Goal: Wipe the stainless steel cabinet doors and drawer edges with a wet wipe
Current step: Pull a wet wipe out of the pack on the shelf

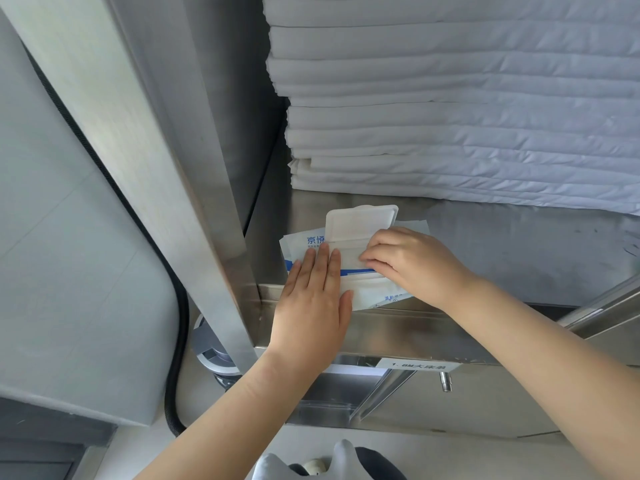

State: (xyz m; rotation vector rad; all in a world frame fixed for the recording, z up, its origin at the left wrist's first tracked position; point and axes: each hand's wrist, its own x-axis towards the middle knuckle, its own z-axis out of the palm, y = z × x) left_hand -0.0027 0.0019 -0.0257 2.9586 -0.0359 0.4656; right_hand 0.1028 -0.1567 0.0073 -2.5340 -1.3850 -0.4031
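1. Wet wipe (350,263): a white sheet showing at the mouth of the wipe pack (313,241), not yet drawn out. It is judged to be light, limp, damp and easily torn, so it is best taken by its free edge and pulled slowly.
2. Wipe pack: a soft white-and-blue pouch lying flat at the front of the shelf (519,244), its stiff lid (360,223) flipped open toward 12 o'clock. The pouch would likely slide or lift if it were not held down.
3. Right hand (412,265): it enters from 4 o'clock with its fingers curled, the fingertips pinching the wipe at the opening.
4. Left hand (311,299): it enters from 7 o'clock with flat, straight fingers and presses the pack down, gripping nothing.
5. Shelf: brushed steel, smooth and probably slick, with scuffs toward 3 o'clock. Its front edge carries a label (415,366) at 5 o'clock.
6. Folded linen (450,116): a tall white stack at 12 to 2 o'clock, behind the pack.
7. Cabinet door (138,133): steel, standing open at 9 to 11 o'clock.
8. Wheel (211,351) and black hose (176,341): both at 8 o'clock, beneath the door.
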